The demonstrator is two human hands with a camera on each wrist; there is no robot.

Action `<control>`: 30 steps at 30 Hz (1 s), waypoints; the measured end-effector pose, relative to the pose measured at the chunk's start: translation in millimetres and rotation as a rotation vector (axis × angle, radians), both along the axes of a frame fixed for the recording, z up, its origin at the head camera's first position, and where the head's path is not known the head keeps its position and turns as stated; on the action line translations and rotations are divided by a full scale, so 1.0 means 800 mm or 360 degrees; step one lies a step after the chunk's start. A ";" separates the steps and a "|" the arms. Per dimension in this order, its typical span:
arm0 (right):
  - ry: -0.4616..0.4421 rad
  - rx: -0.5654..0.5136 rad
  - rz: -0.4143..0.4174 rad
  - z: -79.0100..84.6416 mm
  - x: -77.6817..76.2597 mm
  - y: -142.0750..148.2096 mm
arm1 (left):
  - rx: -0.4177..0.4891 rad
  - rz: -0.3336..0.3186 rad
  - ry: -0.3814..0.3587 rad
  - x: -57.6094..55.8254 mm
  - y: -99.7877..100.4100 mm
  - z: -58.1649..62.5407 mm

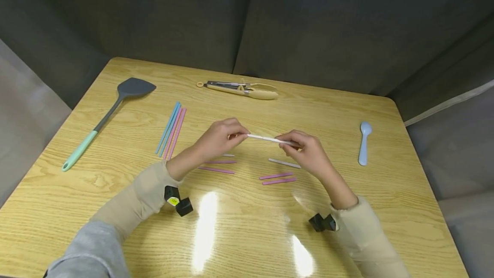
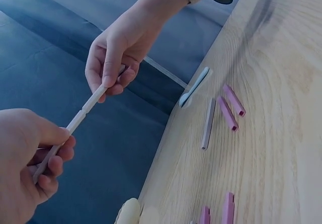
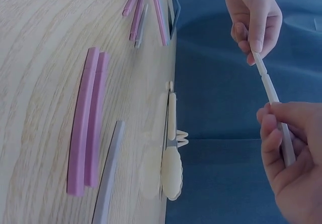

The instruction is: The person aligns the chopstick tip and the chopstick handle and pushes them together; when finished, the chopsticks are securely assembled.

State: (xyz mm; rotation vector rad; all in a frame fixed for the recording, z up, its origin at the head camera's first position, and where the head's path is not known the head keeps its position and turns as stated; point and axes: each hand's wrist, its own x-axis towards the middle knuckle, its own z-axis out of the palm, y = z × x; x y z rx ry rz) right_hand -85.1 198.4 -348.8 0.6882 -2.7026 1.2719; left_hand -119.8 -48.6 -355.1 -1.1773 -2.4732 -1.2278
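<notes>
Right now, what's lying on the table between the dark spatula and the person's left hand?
Two blue sticks and two pink sticks lie between the spatula and the left hand; the head view shows this.

The left hand (image 1: 224,137) and right hand (image 1: 308,150) pinch a white stick (image 1: 266,138) between them above the desk (image 1: 247,239). Short pink pieces (image 1: 279,181) lie nearer the person, tongs (image 1: 263,92) by the far edge, a spatula (image 1: 108,114) left, a blue spoon (image 1: 364,145) right.

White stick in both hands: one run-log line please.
left hand: grips white stick; right hand: grips other end; notch: between hands; height: above table; pink sticks: on table
</notes>
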 end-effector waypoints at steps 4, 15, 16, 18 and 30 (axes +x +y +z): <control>0.0017 -0.0114 0.0068 0.000 0.001 0.001 | 0.0020 -0.0015 0.0022 0.003 0.001 0.002; 0.0071 -0.0224 0.0178 0.000 0.004 0.000 | 0.0045 0.0014 0.0001 0.011 0.004 0.006; 0.0080 -0.0224 0.0180 0.001 0.005 0.000 | 0.0057 0.0022 -0.0005 0.011 0.004 0.006; 0.0101 -0.0222 0.0182 0.001 0.006 -0.001 | 0.0072 0.0040 -0.0018 0.014 0.004 0.007; 0.0332 -0.0226 0.0128 0.006 0.015 -0.010 | 0.0134 0.0139 0.0303 0.024 0.012 0.007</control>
